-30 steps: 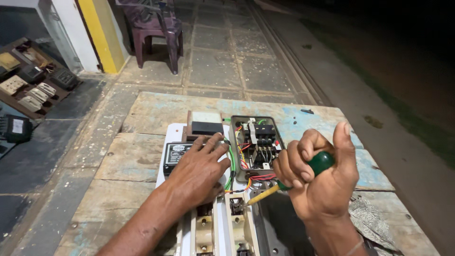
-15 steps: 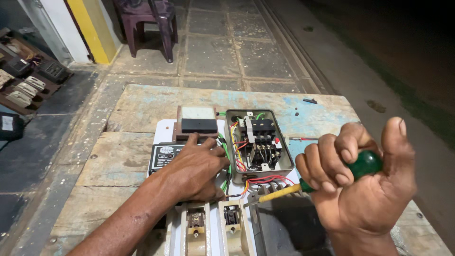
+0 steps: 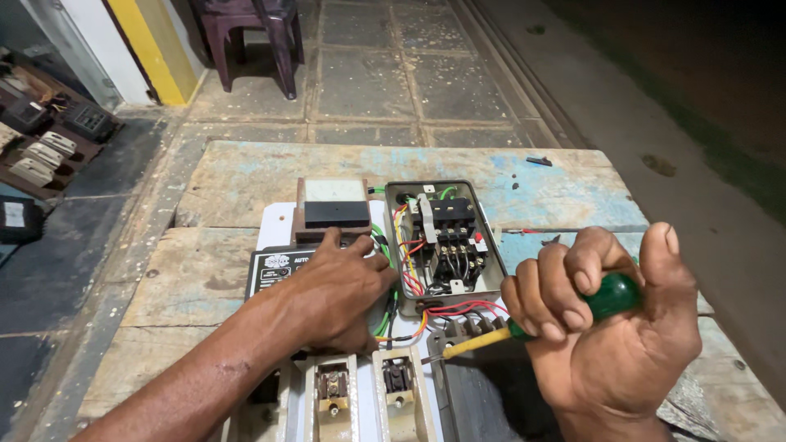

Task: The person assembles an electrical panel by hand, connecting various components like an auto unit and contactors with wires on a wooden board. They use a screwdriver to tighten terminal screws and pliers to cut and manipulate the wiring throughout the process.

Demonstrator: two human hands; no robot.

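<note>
On worn table [image 3: 246, 176], left hand [image 3: 340, 286] flat — fingers spread, right hand [image 3: 610, 327] gripping screwdriver [image 3: 532, 323], tip perhaps near wiring box [image 3: 442, 237].

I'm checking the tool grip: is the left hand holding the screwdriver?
No, the right hand grips the green-handled screwdriver, while the left hand rests flat on the white panel.

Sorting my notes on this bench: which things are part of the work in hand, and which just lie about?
In the work:
right hand gripping a green-handled screwdriver
left hand resting on the white panel
open wired box

Lying about:
plastic stool
small dark piece on the table
switch units on the floor
</note>
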